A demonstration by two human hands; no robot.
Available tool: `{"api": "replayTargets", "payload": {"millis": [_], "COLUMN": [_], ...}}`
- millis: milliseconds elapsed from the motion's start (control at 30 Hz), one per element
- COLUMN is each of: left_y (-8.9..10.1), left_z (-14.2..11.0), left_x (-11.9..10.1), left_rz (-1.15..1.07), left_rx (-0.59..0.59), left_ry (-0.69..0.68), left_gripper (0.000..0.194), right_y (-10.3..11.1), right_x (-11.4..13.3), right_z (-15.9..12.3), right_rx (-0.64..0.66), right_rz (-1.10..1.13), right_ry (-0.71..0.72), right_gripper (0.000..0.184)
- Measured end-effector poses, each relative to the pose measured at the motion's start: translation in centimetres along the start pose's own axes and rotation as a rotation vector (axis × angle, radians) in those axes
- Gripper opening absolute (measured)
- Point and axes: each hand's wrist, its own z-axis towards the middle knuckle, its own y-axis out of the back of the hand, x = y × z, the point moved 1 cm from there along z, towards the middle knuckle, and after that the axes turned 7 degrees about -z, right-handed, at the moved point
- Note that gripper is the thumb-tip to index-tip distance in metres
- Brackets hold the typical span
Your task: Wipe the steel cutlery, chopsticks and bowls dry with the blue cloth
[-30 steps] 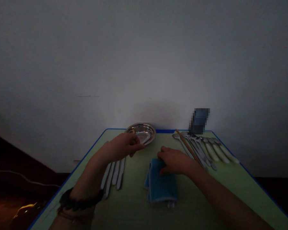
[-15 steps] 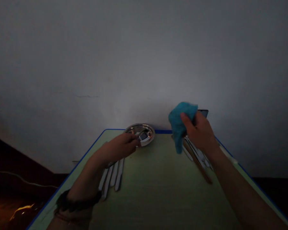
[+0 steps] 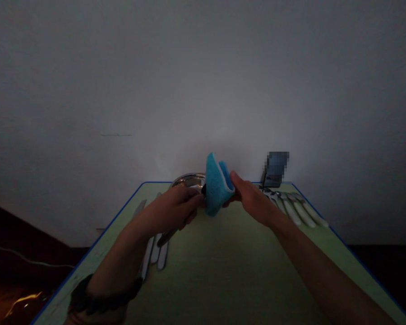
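My left hand (image 3: 176,205) is closed around a piece of cutlery; its dark-looking handle (image 3: 167,238) sticks out below my palm. The far end is covered by a folded blue cloth (image 3: 214,187), so whether it is a knife, fork or spoon is unclear. From the other side, my right hand (image 3: 253,196) pinches the cloth between thumb and fingers. Just behind my left hand a round shiny metal plate (image 3: 186,178) is partly covered. Several pieces of cutlery (image 3: 161,257), at least one with a knife-like blade, lie under and beside my left forearm.
Several forks and spoons with pale handles (image 3: 302,212) lie at the table's right far edge. Behind them a phone-like dark screen (image 3: 276,169) stands upright near the wall (image 3: 203,90). The green table (image 3: 216,271) has a blue edge.
My right hand has carried the cloth left and down, from above the right-hand cutlery to my left hand. The upright screen and right-hand cutlery are now more exposed.
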Motion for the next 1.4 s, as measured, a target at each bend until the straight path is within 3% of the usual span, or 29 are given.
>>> {"api": "replayTargets", "payload": {"millis": [67, 133, 233, 333, 533, 667, 967, 1133, 1233, 1300, 1400], "left_y": [0.0, -0.1, -0.2, -0.3, -0.7, -1.2, -1.4, -1.1, -1.1, -1.2, -1.4], "left_z": [-0.1, -0.2, -0.1, 0.0, 0.1, -0.1, -0.2, -0.1, 0.0, 0.1, 0.3], "left_x": [-0.3, -0.3, -0.1, 0.2, -0.1, -0.7, -1.2, -0.8, -0.7, -0.7, -0.6], "left_rz": [0.028, 0.045, -0.005, -0.060, -0.067, -0.033, 0.012, 0.007, 0.013, 0.047, 0.132], "left_rx": [-0.008, -0.010, -0.019, -0.017, 0.015, 0.022, 0.044, -0.009, -0.029, -0.029, -0.037], "left_ry": [-0.005, -0.011, -0.007, 0.026, 0.037, -0.007, -0.011, 0.035, 0.030, 0.019, 0.025], "left_gripper": [0.039, 0.038, 0.036, 0.035, 0.029, 0.027, 0.028, 0.029, 0.029, 0.030, 0.033], "right_y": [0.0, 0.0, 0.4, 0.5, -1.3, -2.2, -0.2, 0.9, 0.5, -0.4, -1.9], "right_x": [-0.3, -0.3, -0.5, -1.0, -1.7, -1.3, -2.0, -2.0, -2.4, -2.5, -2.3], "right_z": [0.3, 0.5, 0.6, 0.7, 0.5, 0.4, 0.8, 0.9, 0.9, 1.0, 1.2], "right_rx": [-0.110, -0.125, -0.018, 0.052, -0.186, -0.108, -0.159, -0.282, -0.380, -0.393, -0.243], "right_rz": [-0.024, 0.093, 0.367, 0.482, 0.214, 0.150, 0.009, 0.065, 0.076, 0.187, 0.562], "right_ry": [0.025, 0.010, -0.061, -0.029, -0.089, -0.090, -0.109, -0.083, -0.052, -0.040, -0.151], "right_gripper": [0.030, 0.026, 0.032, 0.020, 0.028, 0.030, 0.036, 0.037, 0.031, 0.028, 0.025]}}
